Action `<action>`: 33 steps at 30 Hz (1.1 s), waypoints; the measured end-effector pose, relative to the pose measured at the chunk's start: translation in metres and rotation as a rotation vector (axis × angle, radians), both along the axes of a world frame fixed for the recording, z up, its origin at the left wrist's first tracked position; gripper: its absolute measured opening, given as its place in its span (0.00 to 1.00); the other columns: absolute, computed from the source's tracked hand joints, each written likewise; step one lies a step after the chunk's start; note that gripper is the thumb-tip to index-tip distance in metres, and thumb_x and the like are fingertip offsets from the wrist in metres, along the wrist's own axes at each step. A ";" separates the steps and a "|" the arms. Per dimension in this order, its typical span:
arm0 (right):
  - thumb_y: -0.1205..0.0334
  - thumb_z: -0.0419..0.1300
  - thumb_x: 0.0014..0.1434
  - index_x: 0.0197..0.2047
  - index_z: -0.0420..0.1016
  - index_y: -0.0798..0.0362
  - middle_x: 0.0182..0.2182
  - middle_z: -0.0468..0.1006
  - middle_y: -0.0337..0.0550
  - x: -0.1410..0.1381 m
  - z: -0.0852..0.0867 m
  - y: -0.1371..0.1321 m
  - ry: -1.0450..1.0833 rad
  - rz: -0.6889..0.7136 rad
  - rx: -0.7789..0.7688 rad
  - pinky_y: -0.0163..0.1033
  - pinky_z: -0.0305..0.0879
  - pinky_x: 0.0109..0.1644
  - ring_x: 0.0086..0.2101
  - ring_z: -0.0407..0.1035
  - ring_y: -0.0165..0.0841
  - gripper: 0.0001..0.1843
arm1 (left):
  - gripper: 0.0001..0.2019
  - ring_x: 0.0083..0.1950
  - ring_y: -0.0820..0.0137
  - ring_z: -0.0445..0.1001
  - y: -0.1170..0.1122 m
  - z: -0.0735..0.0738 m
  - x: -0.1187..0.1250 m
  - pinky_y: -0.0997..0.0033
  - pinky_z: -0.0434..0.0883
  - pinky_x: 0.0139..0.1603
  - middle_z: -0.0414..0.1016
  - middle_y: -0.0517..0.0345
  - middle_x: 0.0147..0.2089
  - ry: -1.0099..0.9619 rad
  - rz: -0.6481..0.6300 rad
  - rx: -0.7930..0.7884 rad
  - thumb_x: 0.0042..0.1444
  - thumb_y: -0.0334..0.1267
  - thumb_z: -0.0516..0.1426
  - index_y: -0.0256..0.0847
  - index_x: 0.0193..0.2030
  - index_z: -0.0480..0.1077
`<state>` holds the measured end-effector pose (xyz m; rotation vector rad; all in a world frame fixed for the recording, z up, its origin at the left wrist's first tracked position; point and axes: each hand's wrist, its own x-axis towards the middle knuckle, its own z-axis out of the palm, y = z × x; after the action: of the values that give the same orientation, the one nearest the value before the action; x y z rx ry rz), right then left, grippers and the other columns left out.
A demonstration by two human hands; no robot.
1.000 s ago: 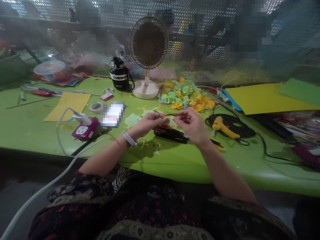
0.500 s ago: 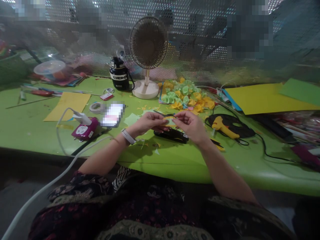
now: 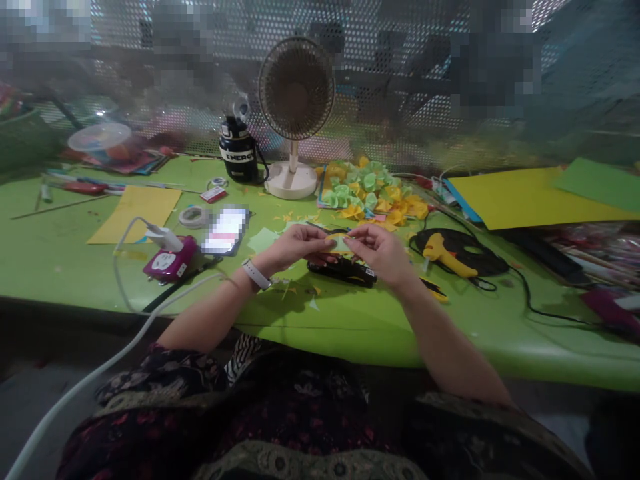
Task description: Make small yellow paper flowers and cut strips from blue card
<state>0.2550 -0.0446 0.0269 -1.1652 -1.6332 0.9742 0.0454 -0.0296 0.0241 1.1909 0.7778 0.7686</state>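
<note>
Between my two hands is a small piece of yellow and pale green paper [image 3: 339, 243], raised over the table. My left hand [image 3: 303, 244], with a white band on its wrist, pinches the paper's left side. On the other side, the thumb and fingers of my right hand [image 3: 377, 250] are closed on its right edge. Just below my hands lies a black stapler [image 3: 345, 271], partly covered by them. Paper scraps [image 3: 314, 303] are scattered near it. Behind stands a heap of green and yellow folded paper flowers [image 3: 373, 190].
A yellow glue gun [image 3: 447, 256] rests on a black mat, its cable trailing right. Yellow-handled scissors [image 3: 434, 291] lie nearby. Further back stand a fan [image 3: 295, 113] and a black bottle [image 3: 239, 152]. On the left are a phone [image 3: 226, 231], a tape roll [image 3: 194, 216] and a purple power adapter [image 3: 173, 260].
Both hands stay almost where they were, still pinching the paper, with only slight finger movement. The view has shifted very slightly.
</note>
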 end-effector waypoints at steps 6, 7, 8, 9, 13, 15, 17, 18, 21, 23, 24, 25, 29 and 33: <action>0.38 0.72 0.47 0.31 0.73 0.52 0.22 0.75 0.37 -0.002 0.009 -0.004 0.018 0.071 -0.136 0.35 0.67 0.23 0.19 0.65 0.26 0.25 | 0.10 0.35 0.71 0.82 0.002 -0.003 -0.001 0.74 0.79 0.37 0.82 0.52 0.32 0.019 0.015 0.027 0.55 0.37 0.68 0.32 0.37 0.76; 0.38 0.72 0.46 0.31 0.73 0.52 0.22 0.75 0.37 -0.003 0.010 -0.004 0.028 0.070 -0.142 0.34 0.67 0.23 0.19 0.65 0.26 0.26 | 0.10 0.35 0.71 0.82 0.002 -0.004 -0.001 0.74 0.79 0.37 0.82 0.52 0.33 0.020 0.019 0.035 0.55 0.37 0.68 0.32 0.37 0.76; 0.38 0.72 0.45 0.31 0.73 0.52 0.22 0.76 0.37 -0.003 0.009 -0.003 0.034 0.067 -0.144 0.34 0.67 0.23 0.19 0.65 0.26 0.26 | 0.10 0.34 0.71 0.82 0.003 -0.004 -0.002 0.74 0.79 0.36 0.82 0.53 0.32 0.023 0.022 0.040 0.54 0.37 0.68 0.32 0.37 0.76; 0.38 0.73 0.44 0.31 0.73 0.52 0.22 0.76 0.37 -0.003 0.009 -0.003 0.037 0.065 -0.146 0.34 0.67 0.23 0.19 0.66 0.25 0.27 | 0.10 0.33 0.71 0.82 0.003 -0.005 -0.002 0.73 0.79 0.36 0.82 0.53 0.32 0.031 0.026 0.043 0.54 0.37 0.68 0.33 0.36 0.76; 0.37 0.73 0.45 0.32 0.73 0.52 0.22 0.77 0.38 -0.002 0.005 0.000 0.037 0.052 -0.139 0.34 0.69 0.24 0.19 0.67 0.26 0.27 | 0.09 0.31 0.72 0.81 0.007 -0.003 -0.006 0.73 0.79 0.36 0.82 0.53 0.31 0.072 0.035 0.043 0.54 0.36 0.68 0.33 0.36 0.76; 0.37 0.72 0.46 0.32 0.73 0.52 0.22 0.77 0.38 -0.003 0.004 0.001 0.034 0.048 -0.125 0.35 0.69 0.24 0.19 0.67 0.27 0.27 | 0.08 0.32 0.72 0.81 0.008 -0.001 -0.007 0.73 0.79 0.37 0.82 0.53 0.32 0.085 0.038 0.051 0.54 0.35 0.68 0.33 0.37 0.77; 0.37 0.72 0.46 0.32 0.73 0.51 0.23 0.77 0.38 -0.004 0.002 0.002 0.031 0.042 -0.107 0.36 0.70 0.24 0.19 0.67 0.27 0.26 | 0.08 0.32 0.72 0.81 0.009 0.000 -0.009 0.73 0.79 0.38 0.82 0.53 0.31 0.094 0.041 0.052 0.54 0.35 0.68 0.33 0.36 0.77; 0.36 0.72 0.47 0.32 0.73 0.51 0.23 0.77 0.38 -0.005 0.002 0.002 0.031 0.040 -0.099 0.36 0.69 0.24 0.19 0.67 0.27 0.26 | 0.08 0.32 0.73 0.81 0.010 0.000 -0.009 0.73 0.79 0.39 0.81 0.53 0.31 0.095 0.044 0.050 0.54 0.35 0.68 0.33 0.36 0.77; 0.36 0.71 0.47 0.31 0.72 0.50 0.22 0.77 0.38 -0.008 -0.001 0.001 0.039 0.046 -0.085 0.35 0.68 0.22 0.18 0.66 0.27 0.26 | 0.08 0.31 0.74 0.81 0.010 0.001 -0.012 0.74 0.79 0.39 0.81 0.54 0.29 0.097 0.044 0.047 0.53 0.35 0.68 0.33 0.35 0.77; 0.35 0.71 0.46 0.31 0.72 0.50 0.22 0.77 0.37 -0.010 -0.002 0.001 0.047 0.059 -0.081 0.35 0.66 0.21 0.17 0.66 0.26 0.27 | 0.08 0.31 0.74 0.81 0.010 0.002 -0.013 0.73 0.79 0.40 0.81 0.54 0.29 0.108 0.038 0.047 0.53 0.35 0.68 0.33 0.35 0.77; 0.35 0.71 0.46 0.31 0.72 0.50 0.22 0.77 0.37 -0.011 -0.003 0.002 0.051 0.065 -0.080 0.35 0.66 0.21 0.17 0.65 0.26 0.27 | 0.08 0.31 0.73 0.81 0.010 0.003 -0.014 0.72 0.80 0.41 0.81 0.54 0.29 0.114 0.037 0.046 0.53 0.35 0.68 0.33 0.35 0.77; 0.35 0.71 0.46 0.32 0.72 0.51 0.22 0.77 0.37 -0.011 -0.003 0.002 0.056 0.071 -0.080 0.35 0.66 0.21 0.17 0.65 0.26 0.27 | 0.08 0.31 0.73 0.81 0.010 0.004 -0.015 0.71 0.80 0.42 0.81 0.54 0.30 0.120 0.038 0.043 0.53 0.35 0.69 0.33 0.35 0.77; 0.37 0.71 0.47 0.33 0.73 0.51 0.23 0.77 0.38 -0.010 -0.005 0.004 0.068 0.088 -0.084 0.36 0.69 0.24 0.19 0.66 0.27 0.26 | 0.09 0.32 0.71 0.82 0.013 0.011 -0.022 0.69 0.80 0.44 0.82 0.52 0.30 0.134 0.059 0.028 0.52 0.35 0.70 0.32 0.35 0.77; 0.41 0.70 0.51 0.35 0.74 0.51 0.26 0.78 0.40 -0.007 -0.008 0.007 0.052 0.055 -0.004 0.39 0.72 0.30 0.25 0.71 0.30 0.23 | 0.09 0.33 0.70 0.82 0.023 0.013 -0.039 0.70 0.80 0.43 0.82 0.51 0.30 0.173 0.179 0.043 0.50 0.34 0.70 0.32 0.34 0.76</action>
<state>0.2482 -0.0375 0.0184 -1.0934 -1.6297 1.0347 0.0066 -0.0064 0.0372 1.2490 1.0259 0.8401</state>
